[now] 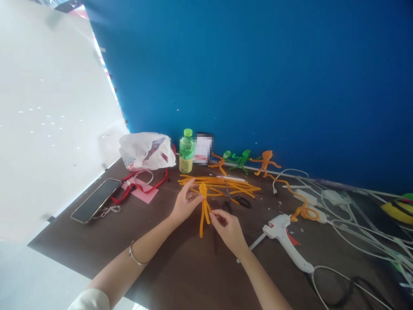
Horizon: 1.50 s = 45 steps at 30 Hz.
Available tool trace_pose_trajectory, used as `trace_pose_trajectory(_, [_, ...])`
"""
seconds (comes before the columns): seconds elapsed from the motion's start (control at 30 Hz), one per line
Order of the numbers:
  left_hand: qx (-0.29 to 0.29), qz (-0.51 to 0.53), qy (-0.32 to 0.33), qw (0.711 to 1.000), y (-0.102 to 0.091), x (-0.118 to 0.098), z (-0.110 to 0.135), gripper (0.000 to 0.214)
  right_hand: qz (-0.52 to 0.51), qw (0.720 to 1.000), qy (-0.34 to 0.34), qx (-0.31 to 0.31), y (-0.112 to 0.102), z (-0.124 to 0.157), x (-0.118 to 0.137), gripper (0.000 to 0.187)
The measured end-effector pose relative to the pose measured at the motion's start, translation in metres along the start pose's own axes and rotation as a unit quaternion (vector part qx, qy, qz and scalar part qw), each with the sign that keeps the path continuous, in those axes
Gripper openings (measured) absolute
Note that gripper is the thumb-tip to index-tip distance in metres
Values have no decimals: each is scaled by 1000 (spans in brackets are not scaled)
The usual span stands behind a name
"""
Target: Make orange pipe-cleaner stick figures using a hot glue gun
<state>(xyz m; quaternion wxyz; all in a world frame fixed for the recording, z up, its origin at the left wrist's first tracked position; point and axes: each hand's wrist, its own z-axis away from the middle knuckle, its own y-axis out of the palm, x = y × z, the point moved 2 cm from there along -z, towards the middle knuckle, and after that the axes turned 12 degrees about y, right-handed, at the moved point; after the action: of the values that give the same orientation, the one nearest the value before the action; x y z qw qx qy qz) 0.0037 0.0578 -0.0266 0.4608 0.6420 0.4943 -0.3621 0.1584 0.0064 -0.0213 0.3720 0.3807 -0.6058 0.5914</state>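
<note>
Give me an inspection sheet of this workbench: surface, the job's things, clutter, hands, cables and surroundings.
Surface: dark brown tabletop, with small white scraps scattered on it.
Job's things: orange pipe-cleaner figure in both hands; loose orange pipe cleaners beyond it, under black-handled scissors; white hot glue gun to the right.
Clutter: green-capped bottle, white plastic bag, smartphone, pink paper, red strap.
Hands: left hand and right hand both pinch the figure.
Cables: white cables tangled at the right.
Surroundings: blue wall behind, white panel at left.
</note>
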Motion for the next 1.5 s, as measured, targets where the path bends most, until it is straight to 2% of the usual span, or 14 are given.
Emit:
trace_pose_trajectory(0.17, [88,-20,43,995,-7,1,-2,47,117,989,-90,-14,-2,2,1,19])
trace_pose_trajectory(0.27, [86,-42,86,992,-10,4,-2,43,177,976,-129,-20,-4,2,0,19])
trace_pose_trajectory(0.37, [78,-82,119,986,-13,7,-2,42,192,971,-139,-29,-8,1,0,19])
trace_pose_trajectory(0.5, [76,-122,124,982,-16,8,-1,40,185,973,-135,-23,-10,1,0,19])
trace_pose_trajectory(0.57, [61,-115,107,986,-15,6,-1,40,177,976,-126,-22,-11,1,1,20])
trace_pose_trajectory(0.63, [34,-71,75,994,-13,2,1,48,161,980,-112,-35,-12,0,1,20])
trace_pose_trajectory(0.73, [24,55,-10,998,-3,-2,5,74,129,985,-97,-60,-12,-1,1,20])
trace_pose_trajectory(0.8, [29,111,-73,991,4,-2,9,77,122,986,-97,-57,-11,0,1,19])
trace_pose_trajectory(0.93, [7,158,-123,980,7,1,11,57,140,984,-108,-27,-7,3,1,20])
trace_pose_trajectory(1.03, [-31,181,-133,974,1,5,6,40,155,980,-106,-69,-15,-2,-3,22])
trace_pose_trajectory(1.1, [-55,193,-136,970,-3,7,3,37,182,970,-89,-134,-25,-11,-9,22])
trace_pose_trajectory(1.17, [-64,195,-137,969,-6,9,0,35,242,954,-64,-166,-34,-22,-15,21])
trace_pose_trajectory(1.33, [-38,240,-136,960,-4,11,-2,31,422,898,25,-120,-37,-43,-16,21])
trace_pose_trajectory(1.5, [-15,214,-152,965,-3,8,1,39,512,846,85,-124,-34,-49,-5,28])
